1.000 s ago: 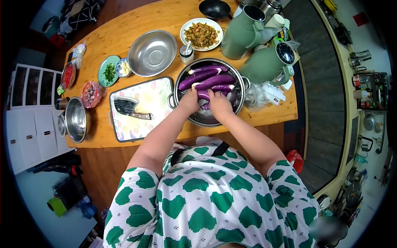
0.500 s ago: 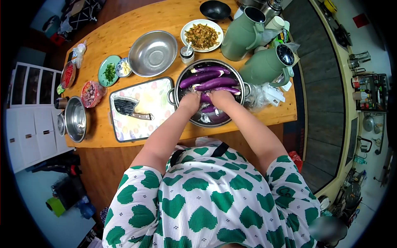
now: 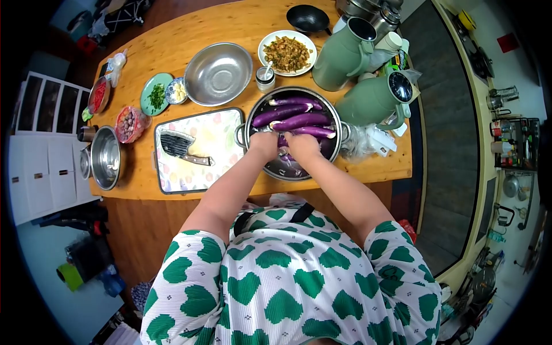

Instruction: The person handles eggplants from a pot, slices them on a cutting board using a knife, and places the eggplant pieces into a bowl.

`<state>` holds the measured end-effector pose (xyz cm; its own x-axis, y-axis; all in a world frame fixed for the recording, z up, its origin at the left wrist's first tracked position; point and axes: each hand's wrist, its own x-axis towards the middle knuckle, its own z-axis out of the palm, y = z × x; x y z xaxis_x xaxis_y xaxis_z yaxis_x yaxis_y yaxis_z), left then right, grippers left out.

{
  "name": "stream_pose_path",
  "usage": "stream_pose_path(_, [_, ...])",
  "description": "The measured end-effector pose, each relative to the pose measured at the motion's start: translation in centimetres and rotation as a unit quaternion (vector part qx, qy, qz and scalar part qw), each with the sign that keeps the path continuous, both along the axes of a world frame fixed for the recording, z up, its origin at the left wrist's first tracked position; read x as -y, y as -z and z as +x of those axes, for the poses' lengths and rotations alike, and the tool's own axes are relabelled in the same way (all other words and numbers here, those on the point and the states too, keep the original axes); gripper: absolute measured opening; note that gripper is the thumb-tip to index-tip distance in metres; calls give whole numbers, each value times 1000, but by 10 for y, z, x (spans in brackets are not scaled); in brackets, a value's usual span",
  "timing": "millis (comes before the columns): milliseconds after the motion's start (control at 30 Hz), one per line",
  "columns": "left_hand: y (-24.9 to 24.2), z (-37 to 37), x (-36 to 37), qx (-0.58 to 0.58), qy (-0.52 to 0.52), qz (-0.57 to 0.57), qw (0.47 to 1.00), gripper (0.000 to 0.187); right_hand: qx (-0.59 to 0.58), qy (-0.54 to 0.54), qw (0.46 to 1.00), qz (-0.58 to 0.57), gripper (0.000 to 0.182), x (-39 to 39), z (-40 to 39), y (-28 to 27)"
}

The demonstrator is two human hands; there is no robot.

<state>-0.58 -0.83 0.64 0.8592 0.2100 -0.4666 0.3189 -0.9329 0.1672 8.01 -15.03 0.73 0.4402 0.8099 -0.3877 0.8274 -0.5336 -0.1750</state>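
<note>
Just beyond the right hand (image 3: 302, 148), farther from the left hand (image 3: 264, 146), one eggplant (image 3: 316, 132) lies crosswise; hands close together, grip unclear.

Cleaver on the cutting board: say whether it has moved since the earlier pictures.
No; judged against the cutting board, the cleaver has shifted neither way.

Cleaver (image 3: 176, 145) on floral-patterned cutting board (image 3: 221, 131), left of centre. Steel basin (image 3: 218, 75), upper centre-left. Two green vacuum jugs (image 3: 340, 60), upper right. Black frying pan (image 3: 307, 18), top edge. Chopped greens (image 3: 156, 98) on green plate (image 3: 157, 80), upper left.
</note>
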Motion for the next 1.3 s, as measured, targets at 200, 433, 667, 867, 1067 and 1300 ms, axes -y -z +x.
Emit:
stream_pose_path(200, [27, -17, 10, 98, 125, 165, 974, 25, -162, 12, 985, -51, 54, -18, 35, 18])
stream_pose_path(433, [9, -10, -4, -12, 94, -33, 995, 44, 50, -137, 985, 94, 26, 12, 12, 1])
stream_pose_path(667, [-5, 0, -14, -94, 116, -106, 983, 55, 206, -215, 950, 93, 18, 16, -30, 8])
stream_pose_path(867, [-3, -11, -10, -40, 170, -39, 984, 40, 28, -83, 994, -70, 21, -10, -27, 6])
stream_pose_path(1067, [30, -16, 2, 146, 161, 26, 976, 17, -287, 64, 949, -114, 45, -21, 10, 5])
stream_pose_path(1300, [13, -6, -14, -60, 138, -135, 979, 31, 114, 19, 992, -47, 14, -13, -35, 22])
